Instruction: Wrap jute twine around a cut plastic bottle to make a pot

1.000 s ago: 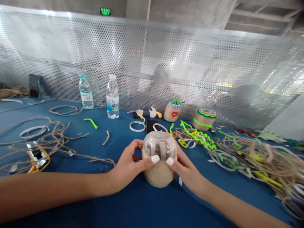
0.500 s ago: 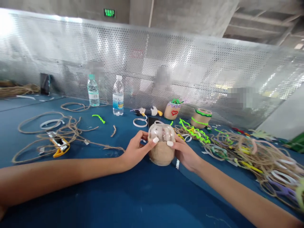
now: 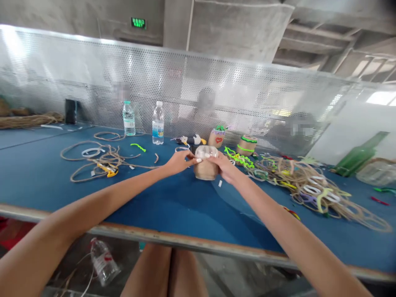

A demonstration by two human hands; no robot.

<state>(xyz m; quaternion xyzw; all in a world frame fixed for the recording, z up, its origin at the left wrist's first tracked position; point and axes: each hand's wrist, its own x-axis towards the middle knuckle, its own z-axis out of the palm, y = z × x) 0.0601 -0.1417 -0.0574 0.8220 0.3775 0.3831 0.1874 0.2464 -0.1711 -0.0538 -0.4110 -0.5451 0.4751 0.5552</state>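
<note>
"Mostly the viewpoint has moved: it has drawn back, so the table's front edge and the person's legs (image 3: 148, 272) now show, as they didn't half a second ago."

"And the hands?"

"Both hold the same jar (image 3: 206, 171). The left hand (image 3: 179, 162) grips one side, the right hand (image 3: 227, 167) the other, thumbs near each other on the front."

"Where's the jar, exactly?"

"Upright between them, in the middle of the blue table (image 3: 173, 206). Clear on top, tan below. Whether its base bears fully on the surface, I can't tell."

"What's close by?"

"One white scrap (image 3: 220, 183) just beside the right hand. Behind the jar there's a tan pot with a red heart (image 3: 215, 140), then a green-trimmed pot (image 3: 246, 146) to its right. A soft toy (image 3: 193, 140) lies to the left of the heart."

"Farther out?"

"On the left, loose twine (image 3: 83, 143) with a yellow-handled tool (image 3: 108, 170) among it, and two water bottles standing behind: one teal-capped (image 3: 129, 121), one white-capped (image 3: 158, 126). On the right, a tangled heap of cord (image 3: 309, 185), with a green bottle (image 3: 355, 159) beyond."

"And the back?"

"A perforated metal panel (image 3: 148, 74) runs across, a lit exit sign (image 3: 138, 22) above it."
</note>
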